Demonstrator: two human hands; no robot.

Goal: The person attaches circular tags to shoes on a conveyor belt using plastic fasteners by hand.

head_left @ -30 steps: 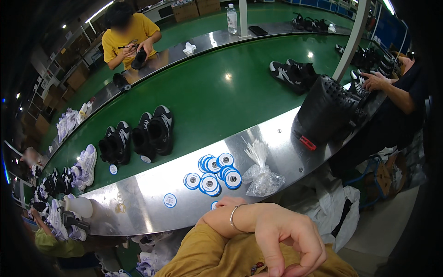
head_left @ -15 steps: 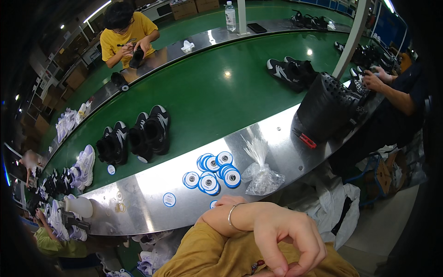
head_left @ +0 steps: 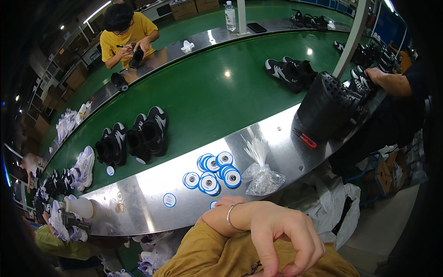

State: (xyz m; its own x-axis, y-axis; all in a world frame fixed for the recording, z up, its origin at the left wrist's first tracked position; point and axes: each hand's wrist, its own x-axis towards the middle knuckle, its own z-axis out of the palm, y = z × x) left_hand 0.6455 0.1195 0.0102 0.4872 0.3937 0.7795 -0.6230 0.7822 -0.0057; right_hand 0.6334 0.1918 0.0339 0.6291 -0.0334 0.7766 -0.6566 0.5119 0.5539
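Note:
My left hand [head_left: 293,240], with a silver bangle [head_left: 232,217] at its wrist, bends down over my mustard-coloured clothing. Its fingers are curled and its thumb and finger tips come together at the lower edge; whatever lies between them cannot be made out. A small beaded bracelet [head_left: 255,266] shows below it, apparently at my right wrist, but the right hand's fingers are hidden. Behind my left wrist, a bit of skin rests on the metal ledge. Beyond it lie round blue-and-white tags [head_left: 209,183] in overlapping piles, and a clear bag of thin white plastic ties [head_left: 262,177].
A green conveyor belt [head_left: 194,101] carries black-and-white sneakers [head_left: 150,131] and white-purple ones [head_left: 83,168]. On the ledge stand a black perforated bin [head_left: 320,108] and a white container [head_left: 80,206]. A person in yellow [head_left: 131,34] handles a dark shoe opposite; another works at right.
The shoes on the belt have shifted slightly left. My left hand has dipped a little lower. At right, the co-worker's arm has moved to the black shoes.

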